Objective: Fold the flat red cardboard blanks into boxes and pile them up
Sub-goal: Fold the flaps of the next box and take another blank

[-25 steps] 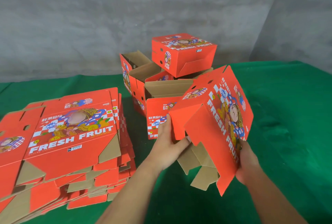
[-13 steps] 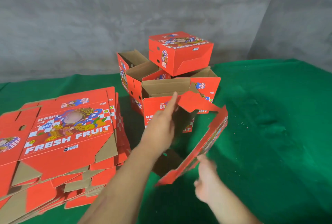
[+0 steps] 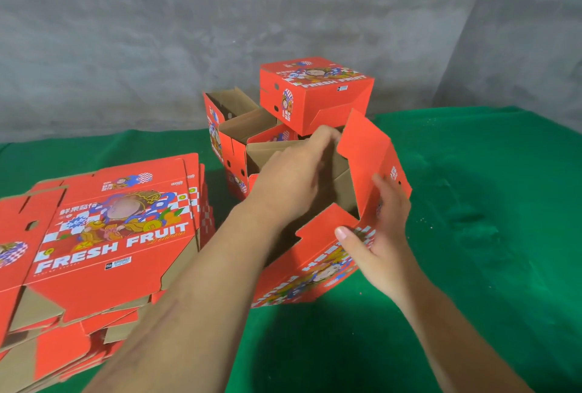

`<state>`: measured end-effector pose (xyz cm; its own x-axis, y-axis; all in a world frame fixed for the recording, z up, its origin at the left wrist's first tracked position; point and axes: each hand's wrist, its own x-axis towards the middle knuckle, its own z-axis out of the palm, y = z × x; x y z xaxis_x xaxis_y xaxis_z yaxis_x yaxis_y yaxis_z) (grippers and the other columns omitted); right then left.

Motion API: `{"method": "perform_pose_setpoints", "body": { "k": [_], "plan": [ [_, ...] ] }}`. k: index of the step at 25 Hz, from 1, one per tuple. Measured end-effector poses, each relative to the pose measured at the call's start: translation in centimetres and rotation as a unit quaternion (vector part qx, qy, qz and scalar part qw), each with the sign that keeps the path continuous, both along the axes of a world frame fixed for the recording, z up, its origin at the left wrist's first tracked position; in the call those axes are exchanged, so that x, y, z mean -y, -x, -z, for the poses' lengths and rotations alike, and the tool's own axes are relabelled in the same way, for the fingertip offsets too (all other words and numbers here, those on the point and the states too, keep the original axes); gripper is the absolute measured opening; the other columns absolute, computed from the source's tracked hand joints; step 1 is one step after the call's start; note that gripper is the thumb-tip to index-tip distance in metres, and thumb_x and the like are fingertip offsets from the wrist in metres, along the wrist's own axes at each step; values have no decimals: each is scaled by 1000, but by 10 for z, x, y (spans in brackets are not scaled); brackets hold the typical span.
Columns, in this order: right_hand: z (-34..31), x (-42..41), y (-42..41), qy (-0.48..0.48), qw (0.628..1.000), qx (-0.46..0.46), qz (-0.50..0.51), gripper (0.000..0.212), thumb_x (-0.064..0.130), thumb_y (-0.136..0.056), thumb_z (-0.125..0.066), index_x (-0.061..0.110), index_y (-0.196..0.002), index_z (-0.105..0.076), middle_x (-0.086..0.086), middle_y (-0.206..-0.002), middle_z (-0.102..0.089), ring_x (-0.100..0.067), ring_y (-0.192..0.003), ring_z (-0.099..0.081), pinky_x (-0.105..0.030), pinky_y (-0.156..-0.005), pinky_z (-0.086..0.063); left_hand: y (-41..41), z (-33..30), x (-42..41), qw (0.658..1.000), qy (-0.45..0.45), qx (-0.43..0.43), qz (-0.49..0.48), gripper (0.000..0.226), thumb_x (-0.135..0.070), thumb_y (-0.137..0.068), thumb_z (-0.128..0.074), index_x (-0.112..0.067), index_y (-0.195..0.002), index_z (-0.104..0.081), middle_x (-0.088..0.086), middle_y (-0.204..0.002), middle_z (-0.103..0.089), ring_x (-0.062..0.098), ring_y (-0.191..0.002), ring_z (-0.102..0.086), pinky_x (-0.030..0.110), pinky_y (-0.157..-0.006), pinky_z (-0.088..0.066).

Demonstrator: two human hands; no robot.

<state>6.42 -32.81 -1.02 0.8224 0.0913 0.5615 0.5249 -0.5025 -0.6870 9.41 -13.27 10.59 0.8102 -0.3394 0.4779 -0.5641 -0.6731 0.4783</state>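
1. Reaching into the open mouth of the half-formed box (image 3: pixel 318 263), my left hand (image 3: pixel 293 178) has its fingers curled over the brown inner wall near the far rim, gripping it as far as I can tell.
2. My right hand (image 3: pixel 382 235) lies flat and relaxed on the red outer side, thumb at the near edge, pressing, not clasping.
3. That box sits on the green table (image 3: pixel 488 235) right before me, between both hands, mouth tilted up toward me.
4. Its long axis runs from near left to far right, with one red flap (image 3: pixel 362 147) standing up at the far end.
5. Behind it, touching or nearly so, is the pile of finished boxes (image 3: pixel 315 93); flat blanks (image 3: pixel 110 235) lie to my left, so the left hand is nearer the pile.
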Motion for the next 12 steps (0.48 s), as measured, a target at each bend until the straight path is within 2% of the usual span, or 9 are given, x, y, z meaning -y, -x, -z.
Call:
{"method": "perform_pose_setpoints", "body": {
  "k": [1,3,7,10,12],
  "plan": [
    [0,1,-1,41,999,23,1,91,48,-82,-72,49,-157,-21,-8,-165,-11,-22,-159,-6,-36,-128,-15,-1,-5,3,1000,-2,18,9,43,-11,-90,-44,-31,-128,-48,-5,-98,-68,31,-96,-65,49,-82,-53],
    [-1,5,-5,98,994,43,4,88,52,-79,-75,48,-155,-32,-5,-165,-8,-26,-159,-8,-39,-127,-19,-10,-11,3,999,-20,20,25,45,-11,-92,-49,-31,-131,-55,-6,-111,-71,27,-106,-67,48,-85,-53],
    [7,3,-9,187,982,28,14,63,59,-81,-70,44,-140,-58,-6,-160,-18,-28,-151,-18,-44,-122,-29,-26,8,0,992,-121,-27,2,62,-5,-94,-50,-37,-148,-51,-7,-138,-67,25,-127,-62,44,-97,-50],
    [14,3,-11,234,970,-40,58,52,69,-84,-57,31,-117,-71,-4,-147,-33,-30,-138,-26,-47,-114,-38,-28,34,-1,973,-211,-8,-90,70,-7,-93,-50,-35,-156,-36,0,-133,-67,30,-120,-59,41,-95,-41],
    [17,13,-15,257,957,-78,111,56,72,-87,-53,25,-108,-75,-7,-136,-43,-32,-128,-32,-49,-107,-42,-25,43,-15,958,-244,-4,-153,65,-10,-87,-56,-31,-146,-39,-1,-134,-60,32,-119,-52,43,-94,-36]
  ]
}}
